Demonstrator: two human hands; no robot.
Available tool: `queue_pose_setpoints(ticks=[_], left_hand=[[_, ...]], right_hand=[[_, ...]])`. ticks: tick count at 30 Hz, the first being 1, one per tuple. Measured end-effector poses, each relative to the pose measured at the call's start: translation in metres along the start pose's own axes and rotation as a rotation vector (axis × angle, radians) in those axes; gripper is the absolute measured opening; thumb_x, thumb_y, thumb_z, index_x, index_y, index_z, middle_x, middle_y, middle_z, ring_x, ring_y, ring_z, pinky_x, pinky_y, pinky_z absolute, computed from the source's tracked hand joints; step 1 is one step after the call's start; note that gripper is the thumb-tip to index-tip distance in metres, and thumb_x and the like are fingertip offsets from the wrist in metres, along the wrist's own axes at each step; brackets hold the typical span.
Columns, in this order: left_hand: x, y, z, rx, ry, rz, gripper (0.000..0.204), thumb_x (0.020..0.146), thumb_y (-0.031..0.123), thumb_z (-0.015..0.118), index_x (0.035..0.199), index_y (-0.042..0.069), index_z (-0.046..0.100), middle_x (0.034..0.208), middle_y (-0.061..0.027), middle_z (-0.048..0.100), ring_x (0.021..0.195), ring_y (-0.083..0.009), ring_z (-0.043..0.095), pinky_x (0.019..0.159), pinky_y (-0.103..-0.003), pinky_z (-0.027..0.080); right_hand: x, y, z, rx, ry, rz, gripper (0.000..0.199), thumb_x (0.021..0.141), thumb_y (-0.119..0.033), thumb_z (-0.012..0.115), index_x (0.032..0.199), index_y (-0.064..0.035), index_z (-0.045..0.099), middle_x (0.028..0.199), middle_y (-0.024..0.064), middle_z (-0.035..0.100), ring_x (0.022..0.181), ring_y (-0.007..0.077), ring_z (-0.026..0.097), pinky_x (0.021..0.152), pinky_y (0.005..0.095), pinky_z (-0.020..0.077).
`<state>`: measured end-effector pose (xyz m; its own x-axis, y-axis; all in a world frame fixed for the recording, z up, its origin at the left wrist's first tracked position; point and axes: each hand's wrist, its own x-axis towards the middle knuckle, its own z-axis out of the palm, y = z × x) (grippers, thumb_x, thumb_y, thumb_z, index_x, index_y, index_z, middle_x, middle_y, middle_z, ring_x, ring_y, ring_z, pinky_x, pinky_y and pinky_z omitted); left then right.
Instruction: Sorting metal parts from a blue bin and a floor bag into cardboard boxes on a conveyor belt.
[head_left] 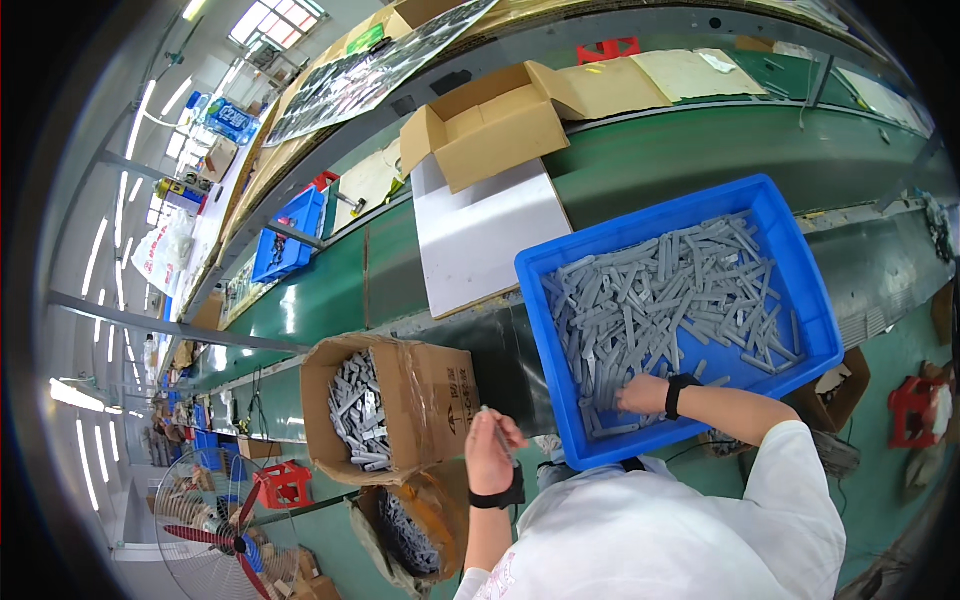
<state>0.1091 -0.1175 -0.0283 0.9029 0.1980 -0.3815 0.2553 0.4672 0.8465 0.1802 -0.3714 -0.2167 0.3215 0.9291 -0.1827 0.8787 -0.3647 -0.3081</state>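
Observation:
A large blue plastic bin (822,325) holds a heap of narrow grey strip-shaped pieces (690,285). My right hand (643,394) reaches into its near side, fingers curled down among the strips; what they grip is hidden. Left of the bin, in front of a cardboard box, my left hand (490,455) is closed around one slim grey strip (503,446). That cardboard box (425,400) stands open at the left with many similar grey strips (360,410) inside. Each wrist wears a black band.
Below the box sits a lined sack or carton (440,510) with more grey pieces. An open cardboard box (495,130) and a white board (480,245) lie on the green conveyor (660,180). A large fan (235,540) stands lower left. Red plastic stools (910,410) flank the area.

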Motion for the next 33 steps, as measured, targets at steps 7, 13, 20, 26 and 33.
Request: queue_pose_setpoints(ticks=[7, 13, 20, 26, 33], left_hand=[[0.001, -0.036, 0.028, 0.292, -0.24, -0.174, 0.017, 0.09, 0.019, 0.045, 0.103, 0.007, 0.045, 0.064, 0.0044, 0.035, 0.053, -0.0046, 0.031, 0.045, -0.019, 0.026], [-0.003, -0.033, 0.053, 0.495, -0.382, -0.142, 0.02, 0.088, 0.018, 0.05, 0.102, 0.003, 0.048, 0.07, 0.003, 0.046, 0.057, -0.0037, 0.04, 0.049, -0.017, 0.033], [-0.006, 0.071, -0.001, 0.641, -0.04, 0.208, 0.018, 0.088, 0.013, 0.045, 0.101, 0.004, 0.054, 0.062, 0.005, 0.04, 0.054, -0.0034, 0.036, 0.047, -0.019, 0.03], [0.039, 0.154, -0.144, 1.407, 0.368, 0.699, 0.024, 0.082, 0.006, 0.046, 0.105, 0.002, 0.05, 0.085, -0.0119, 0.056, 0.078, -0.0235, 0.054, 0.069, -0.03, 0.042], [0.044, 0.137, -0.151, 1.745, 0.618, 0.521, 0.054, 0.081, 0.011, 0.051, 0.131, 0.01, 0.031, 0.131, -0.0214, 0.032, 0.12, -0.0389, 0.03, 0.098, -0.048, 0.025]], right_hand=[[-0.009, -0.047, -0.107, 1.114, 0.506, 0.262, 0.018, 0.082, -0.02, 0.058, 0.078, -0.003, 0.056, 0.067, 0.0032, 0.055, 0.053, 0.0157, 0.055, 0.046, 0.0267, 0.0401], [-0.009, -0.087, -0.138, 1.679, 0.561, 0.321, 0.018, 0.087, -0.017, 0.052, 0.086, -0.0001, 0.058, 0.066, 0.0005, 0.058, 0.053, 0.0038, 0.049, 0.046, 0.0178, 0.0363], [-0.042, -0.015, -0.116, 0.888, 0.485, 0.557, 0.028, 0.079, -0.026, 0.057, 0.098, -0.0042, 0.059, 0.078, 0.012, 0.063, 0.071, 0.024, 0.061, 0.063, 0.0343, 0.048], [-0.045, 0.086, -0.091, 0.337, 0.026, 0.863, 0.046, 0.071, -0.03, 0.062, 0.107, -0.0037, 0.052, 0.107, 0.0196, 0.054, 0.103, 0.0342, 0.05, 0.081, 0.0448, 0.0441], [0.031, 0.144, -0.061, 0.411, 0.519, 0.889, 0.073, 0.069, -0.041, 0.064, 0.128, -0.0121, 0.034, 0.134, 0.0157, 0.03, 0.125, 0.0361, 0.023, 0.094, 0.0592, 0.024]])
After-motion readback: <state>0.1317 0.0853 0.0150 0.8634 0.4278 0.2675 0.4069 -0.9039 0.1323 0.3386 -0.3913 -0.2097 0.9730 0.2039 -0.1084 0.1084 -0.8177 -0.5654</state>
